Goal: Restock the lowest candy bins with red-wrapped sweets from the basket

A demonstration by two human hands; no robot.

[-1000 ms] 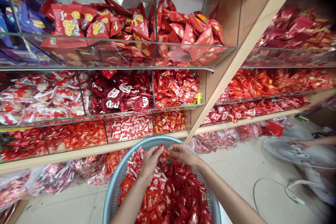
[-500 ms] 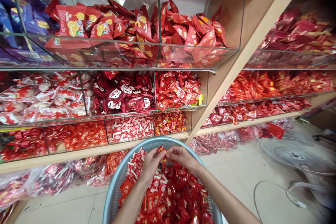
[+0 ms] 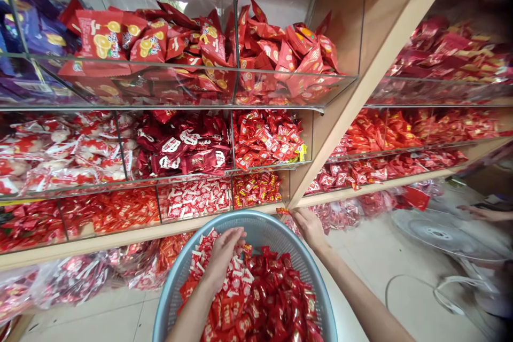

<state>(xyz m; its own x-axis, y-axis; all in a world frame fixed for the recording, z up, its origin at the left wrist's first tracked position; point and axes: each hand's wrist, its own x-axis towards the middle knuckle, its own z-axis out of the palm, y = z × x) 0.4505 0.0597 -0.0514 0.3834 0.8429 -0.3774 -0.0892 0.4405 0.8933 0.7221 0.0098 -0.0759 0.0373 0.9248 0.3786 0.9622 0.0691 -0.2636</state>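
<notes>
My right hand [image 3: 310, 228] is out past the basket's upper right rim, pinching a small red-and-yellow wrapped candy [image 3: 283, 211] in its fingertips near the shelf's front board. My left hand [image 3: 224, 256] hovers over the candies inside the blue plastic basket [image 3: 162, 299], its fingers curled inward; the palm side is hidden. Beneath it lie white-and-red wrapped candies [image 3: 239, 277]. Dark red shiny candies [image 3: 276, 299] fill the basket's right side, and flat orange-red packets [image 3: 226, 310] lie toward the front. Just right of my left fingertips shows a small red-and-yellow candy [image 3: 248, 249].
Shelves with clear dividers hold sorted candies, including red-and-yellow ones [image 3: 256, 190] behind the basket. A wooden upright [image 3: 340, 123] stands at the right. Bagged candies [image 3: 76, 278] lie beneath. Another person's hand [image 3: 487, 214] shows near a fan [image 3: 438, 232] and white cable [image 3: 444, 299].
My hands have separated. The right one moved right and up, out of the basket, with a candy; the left stayed over the basket. Another person's hand appeared at the right.
</notes>
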